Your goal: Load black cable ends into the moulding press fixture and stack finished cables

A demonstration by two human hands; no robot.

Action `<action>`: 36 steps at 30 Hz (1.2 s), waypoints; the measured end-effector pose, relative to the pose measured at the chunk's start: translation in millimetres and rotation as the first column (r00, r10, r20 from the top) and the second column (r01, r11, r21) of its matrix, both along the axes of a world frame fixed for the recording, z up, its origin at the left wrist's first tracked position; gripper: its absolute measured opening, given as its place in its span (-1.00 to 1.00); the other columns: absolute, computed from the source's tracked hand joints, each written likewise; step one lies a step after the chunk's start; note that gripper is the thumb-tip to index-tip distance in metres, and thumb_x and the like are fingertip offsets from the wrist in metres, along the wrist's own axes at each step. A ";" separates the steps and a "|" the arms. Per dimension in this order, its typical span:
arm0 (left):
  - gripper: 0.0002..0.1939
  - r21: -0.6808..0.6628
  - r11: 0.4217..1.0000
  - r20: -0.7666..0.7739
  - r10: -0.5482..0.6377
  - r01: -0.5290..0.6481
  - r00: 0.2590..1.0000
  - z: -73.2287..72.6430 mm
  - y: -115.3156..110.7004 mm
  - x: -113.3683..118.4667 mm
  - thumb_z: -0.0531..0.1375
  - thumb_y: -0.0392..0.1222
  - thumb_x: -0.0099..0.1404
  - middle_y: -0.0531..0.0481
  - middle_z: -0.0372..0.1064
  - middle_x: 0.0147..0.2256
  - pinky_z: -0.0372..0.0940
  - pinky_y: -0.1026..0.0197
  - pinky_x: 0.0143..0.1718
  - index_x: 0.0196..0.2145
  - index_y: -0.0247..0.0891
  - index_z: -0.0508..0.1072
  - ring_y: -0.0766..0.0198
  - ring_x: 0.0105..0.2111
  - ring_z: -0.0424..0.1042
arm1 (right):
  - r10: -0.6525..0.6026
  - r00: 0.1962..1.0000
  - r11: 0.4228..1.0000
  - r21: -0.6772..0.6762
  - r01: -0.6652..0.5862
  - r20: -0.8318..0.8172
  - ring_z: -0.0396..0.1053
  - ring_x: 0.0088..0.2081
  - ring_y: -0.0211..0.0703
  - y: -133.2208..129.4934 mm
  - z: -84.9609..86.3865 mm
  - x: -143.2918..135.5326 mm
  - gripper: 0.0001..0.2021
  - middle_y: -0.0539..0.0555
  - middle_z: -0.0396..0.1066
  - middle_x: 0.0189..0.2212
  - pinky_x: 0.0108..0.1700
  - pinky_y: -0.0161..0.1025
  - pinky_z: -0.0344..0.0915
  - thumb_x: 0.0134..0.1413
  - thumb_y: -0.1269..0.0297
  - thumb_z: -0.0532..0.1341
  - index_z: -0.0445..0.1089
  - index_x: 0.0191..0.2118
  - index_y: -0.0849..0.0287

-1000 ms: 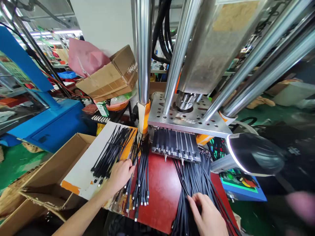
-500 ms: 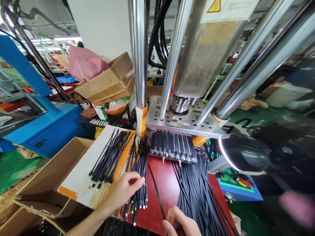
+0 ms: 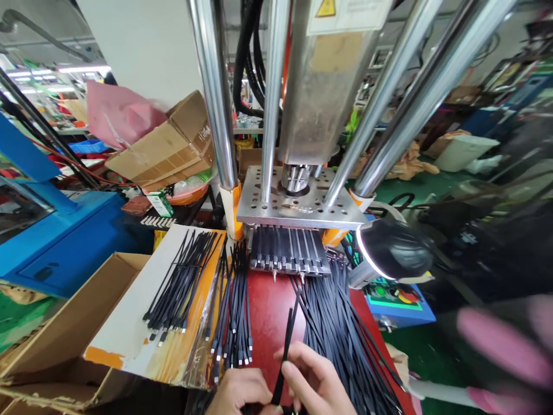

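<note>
My left hand (image 3: 242,392) and my right hand (image 3: 317,377) are close together at the near edge of the red work surface (image 3: 268,300). Both are closed on black flat cables (image 3: 287,349), whose upper ends point toward the press. The lower ends are partly hidden by my fingers. To the right lies a thick bundle of black flat cables (image 3: 341,323). A smaller row of cables with silver plugs (image 3: 237,305) lies to the left. In front, a metal fixture (image 3: 287,251) under the press plate (image 3: 298,210) holds several cables side by side.
A tied cable bundle (image 3: 179,282) lies on a white and orange board (image 3: 125,323) at left, beside an open cardboard box (image 3: 90,311). Steel columns (image 3: 211,92) rise around the press. A round lamp (image 3: 393,248) and a blue control box (image 3: 397,302) stand right.
My left hand has come right and down to meet my right hand, and now grips cable too. The view has shifted, with the press appearing further left.
</note>
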State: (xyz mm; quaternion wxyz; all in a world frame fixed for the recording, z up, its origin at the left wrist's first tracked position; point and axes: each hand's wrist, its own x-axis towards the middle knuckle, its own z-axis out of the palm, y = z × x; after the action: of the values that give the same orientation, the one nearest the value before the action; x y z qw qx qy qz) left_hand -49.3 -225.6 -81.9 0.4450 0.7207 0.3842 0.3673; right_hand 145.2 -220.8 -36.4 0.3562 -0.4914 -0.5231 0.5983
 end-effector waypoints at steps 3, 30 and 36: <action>-0.59 -0.038 0.993 -0.051 -0.117 0.115 0.992 -4.6 2.0 -4.4 0.21 0.05 0.42 -0.04 0.44 -0.47 0.15 0.31 -0.50 -0.50 -0.26 0.52 0.35 -0.52 0.35 | -0.130 0.990 0.982 0.145 0.122 0.048 0.20 -0.46 -0.27 4.6 3.2 -11.1 -0.57 -0.03 0.21 -0.48 -0.41 -0.36 0.20 0.37 -0.07 0.13 0.32 -0.40 0.17; -0.67 -0.426 0.900 0.251 0.021 0.091 0.968 100.4 82.9 14.0 0.32 0.04 0.32 -0.08 0.57 -0.38 0.39 0.25 -0.34 -0.22 -0.32 0.63 0.28 -0.45 0.47 | -0.311 0.950 0.808 0.530 0.258 0.012 0.40 -0.44 -0.20 9.9 1.6 2.0 -0.82 0.05 0.42 -0.44 -0.38 -0.34 0.35 0.33 0.24 0.26 0.64 -0.12 0.06; -0.61 -0.446 0.878 0.340 -0.012 0.172 0.940 102.7 92.3 12.1 0.42 0.10 0.20 -0.04 0.45 -0.36 0.34 0.31 -0.51 -0.36 -0.35 0.62 0.38 -0.56 0.40 | -0.229 0.971 0.877 0.448 0.172 0.075 0.38 -0.40 -0.16 16.9 9.0 -15.3 -0.75 0.09 0.46 -0.39 -0.36 -0.30 0.29 0.36 0.19 0.21 0.59 -0.29 0.14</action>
State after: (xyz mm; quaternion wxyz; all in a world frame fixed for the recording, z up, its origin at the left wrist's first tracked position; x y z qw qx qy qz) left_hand -37.1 -133.3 20.8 0.6806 0.5381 0.3473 0.3558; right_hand 129.9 -203.9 -27.3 0.4840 -0.4869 -0.6119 0.3928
